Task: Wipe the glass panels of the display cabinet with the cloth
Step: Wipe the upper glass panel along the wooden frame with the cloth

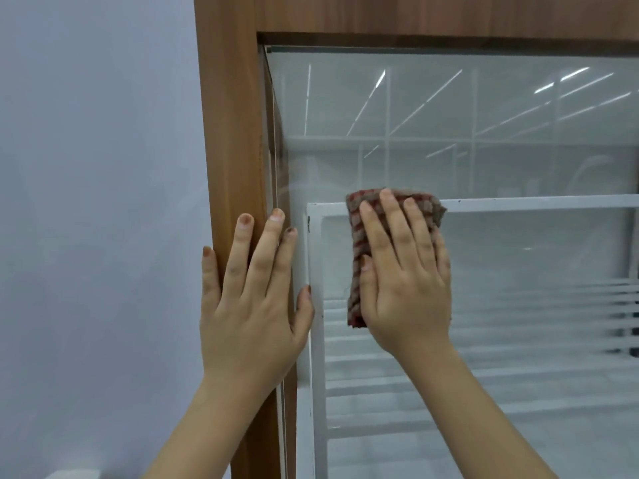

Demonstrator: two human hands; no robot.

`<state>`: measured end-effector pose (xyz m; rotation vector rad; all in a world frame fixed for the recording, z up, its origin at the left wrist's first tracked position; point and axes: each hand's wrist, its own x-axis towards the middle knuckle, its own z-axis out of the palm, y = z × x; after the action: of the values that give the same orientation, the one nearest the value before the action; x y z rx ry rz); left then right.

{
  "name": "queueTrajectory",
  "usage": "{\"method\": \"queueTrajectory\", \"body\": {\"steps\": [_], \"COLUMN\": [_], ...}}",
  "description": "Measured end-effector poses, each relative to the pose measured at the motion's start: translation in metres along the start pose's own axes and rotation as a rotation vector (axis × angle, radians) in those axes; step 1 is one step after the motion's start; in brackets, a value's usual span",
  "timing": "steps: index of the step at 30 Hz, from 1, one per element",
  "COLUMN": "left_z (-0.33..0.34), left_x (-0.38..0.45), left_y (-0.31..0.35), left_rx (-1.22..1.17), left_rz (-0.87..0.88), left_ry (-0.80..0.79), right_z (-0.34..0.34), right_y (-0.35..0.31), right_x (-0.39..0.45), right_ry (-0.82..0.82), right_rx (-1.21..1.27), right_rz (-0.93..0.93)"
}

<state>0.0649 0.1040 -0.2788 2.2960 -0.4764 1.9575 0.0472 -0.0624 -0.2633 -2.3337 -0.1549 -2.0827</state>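
Likely a shop or office: wood-framed glass display cabinet [484, 133], plain wall [96, 167].

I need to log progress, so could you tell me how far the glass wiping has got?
Done: nothing can be judged finished; reflections hide any streaks. In hand: the right hand presses the checked cloth flat on the front glass panel near its left edge, while the left hand braces on the wooden frame. Left: seemingly the rest of that panel.

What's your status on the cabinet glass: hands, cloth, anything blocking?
Left hand flat on wooden frame, bracing. Right hand flat, pressing cloth on glass panel. Nothing blocking.
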Motion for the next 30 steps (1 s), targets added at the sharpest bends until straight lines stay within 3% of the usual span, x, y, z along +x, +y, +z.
{"method": "queueTrajectory", "body": {"steps": [10,14,19,30], "left_z": [-0.002,-0.006,0.010,0.026], "left_x": [0.003,0.005,0.018,0.021], "left_y": [0.002,0.016,0.060,0.072], "left_rx": [-0.028,-0.051,-0.180,-0.218], "left_rz": [-0.013,-0.055,0.084,0.033], "left_ry": [-0.011,-0.001,-0.012,0.020], "right_z": [-0.010,-0.016,-0.011,-0.018], "right_y": [0.038,0.044,0.047,0.080], "right_x": [-0.034,-0.035,-0.037,-0.014], "right_ry": [-0.012,-0.083,-0.063,-0.038], "right_rx": [-0.006,-0.039,-0.024,-0.020], "right_rz": [0.151,0.117,0.112,-0.006]}}
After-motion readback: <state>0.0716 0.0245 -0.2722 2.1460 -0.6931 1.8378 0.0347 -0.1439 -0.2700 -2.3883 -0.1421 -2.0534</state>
